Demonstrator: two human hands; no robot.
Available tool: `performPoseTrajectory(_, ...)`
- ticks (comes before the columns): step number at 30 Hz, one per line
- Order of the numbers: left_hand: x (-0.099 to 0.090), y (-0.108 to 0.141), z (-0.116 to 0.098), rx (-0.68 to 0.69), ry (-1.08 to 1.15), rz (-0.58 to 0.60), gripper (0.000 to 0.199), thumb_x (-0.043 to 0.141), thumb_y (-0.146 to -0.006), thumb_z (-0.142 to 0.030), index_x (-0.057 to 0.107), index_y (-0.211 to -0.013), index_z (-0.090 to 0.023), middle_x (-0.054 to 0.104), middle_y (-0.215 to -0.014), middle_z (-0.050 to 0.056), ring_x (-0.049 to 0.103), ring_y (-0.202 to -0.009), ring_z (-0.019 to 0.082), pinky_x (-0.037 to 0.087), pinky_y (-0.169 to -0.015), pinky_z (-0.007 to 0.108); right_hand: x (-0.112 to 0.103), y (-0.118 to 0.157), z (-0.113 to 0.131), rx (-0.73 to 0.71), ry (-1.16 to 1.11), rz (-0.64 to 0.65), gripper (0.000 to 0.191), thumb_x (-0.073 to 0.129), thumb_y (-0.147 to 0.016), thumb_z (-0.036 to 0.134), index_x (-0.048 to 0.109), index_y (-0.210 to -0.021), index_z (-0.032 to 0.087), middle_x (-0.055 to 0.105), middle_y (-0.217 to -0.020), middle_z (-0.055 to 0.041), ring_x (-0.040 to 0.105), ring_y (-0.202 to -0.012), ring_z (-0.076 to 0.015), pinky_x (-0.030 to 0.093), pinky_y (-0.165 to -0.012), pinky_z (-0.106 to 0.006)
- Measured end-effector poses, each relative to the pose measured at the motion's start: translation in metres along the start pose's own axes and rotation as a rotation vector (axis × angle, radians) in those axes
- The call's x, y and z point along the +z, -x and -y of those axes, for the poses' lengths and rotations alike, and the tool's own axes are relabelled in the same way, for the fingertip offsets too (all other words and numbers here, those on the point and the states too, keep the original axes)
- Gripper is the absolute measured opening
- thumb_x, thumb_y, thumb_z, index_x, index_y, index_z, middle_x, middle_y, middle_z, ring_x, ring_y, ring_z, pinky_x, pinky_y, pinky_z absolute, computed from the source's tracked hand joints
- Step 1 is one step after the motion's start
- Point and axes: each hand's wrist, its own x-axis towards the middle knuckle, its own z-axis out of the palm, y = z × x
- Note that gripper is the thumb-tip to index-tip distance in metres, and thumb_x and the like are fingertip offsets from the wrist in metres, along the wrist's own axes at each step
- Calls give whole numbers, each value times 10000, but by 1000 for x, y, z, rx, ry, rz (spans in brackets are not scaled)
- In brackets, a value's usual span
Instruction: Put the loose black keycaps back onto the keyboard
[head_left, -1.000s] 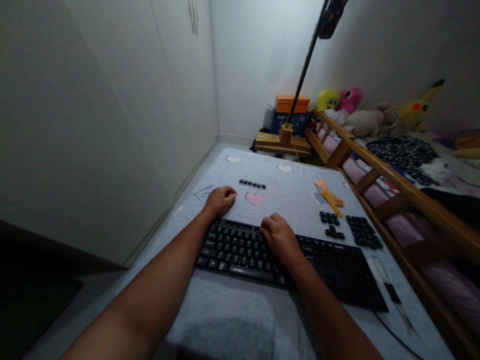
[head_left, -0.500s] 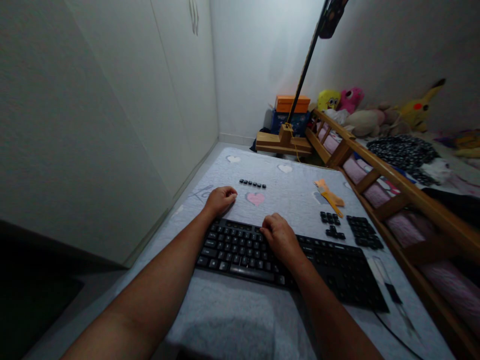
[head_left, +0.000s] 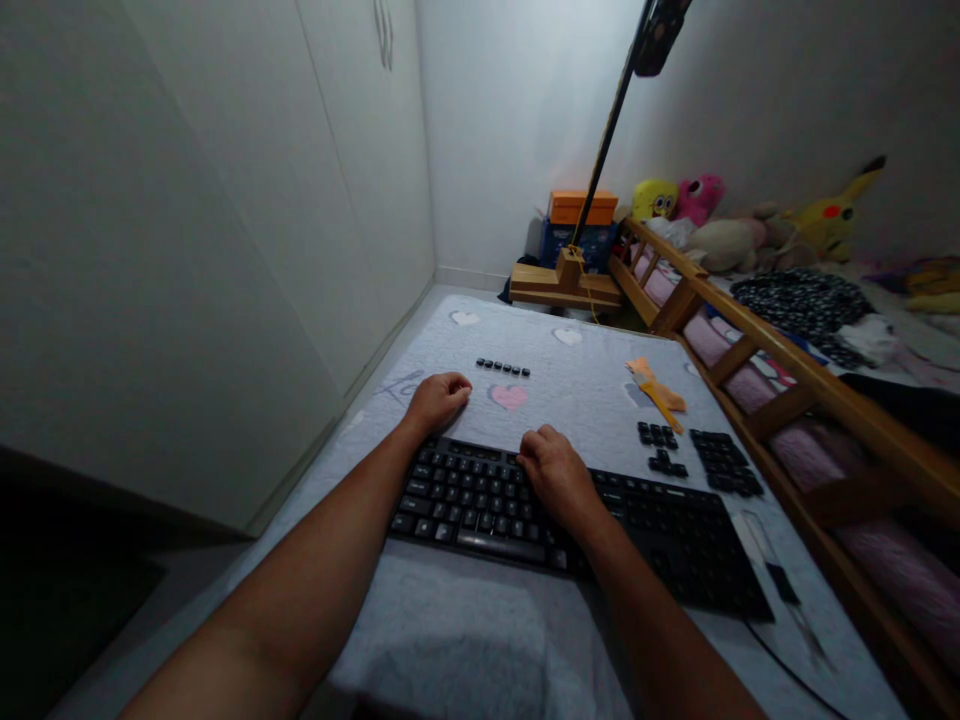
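A black keyboard (head_left: 480, 500) lies across the cloth-covered surface, its right part bare of keycaps. My right hand (head_left: 555, 468) rests over the keyboard's top row near the middle. Its thumb and fingers are pinched together there, and whatever they grip is hidden. Just beyond the keyboard's upper left corner lies my left hand (head_left: 441, 400), fingers curled closed; what is inside them cannot be seen. A short row of loose black keycaps (head_left: 503, 368) sits beyond both hands. More keycaps are grouped at the right: a small block (head_left: 658, 435), an arrow cluster (head_left: 667, 464) and a larger block (head_left: 725, 462).
An orange cloth (head_left: 660, 385) with a yellow-handled brush (head_left: 660, 402) lies at the right. Beside the keyboard is a wire tool with a black handle (head_left: 784, 583). A wooden bed rail (head_left: 787, 370) runs along the right, a white cabinet (head_left: 300, 250) along the left.
The whole view has shifted very slightly. Both hands keep almost the same place and pose, and the keycaps and keyboard have not moved.
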Motion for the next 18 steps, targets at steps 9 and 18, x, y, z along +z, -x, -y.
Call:
performPoseTrajectory(9, 0, 0, 1, -10, -1, 4, 222, 566, -797, -326, 721, -831, -171, 693, -716, 35, 606, -674, 169, 441, -652, 274, -1, -2, -1, -10, -68, 21, 92, 568, -897, 136, 569, -830, 199, 565, -926, -38, 533, -908, -177, 393, -815, -277)
performPoseTrajectory(18, 0, 0, 2, -9, -2, -3, 242, 560, -797, -344, 724, -836, -170, 692, -707, 35, 611, -673, 178, 448, -645, 280, 0, -1, -4, -34, -58, 29, 87, 581, -896, 142, 583, -832, 201, 568, -934, -39, 538, -926, -180, 402, -819, -275)
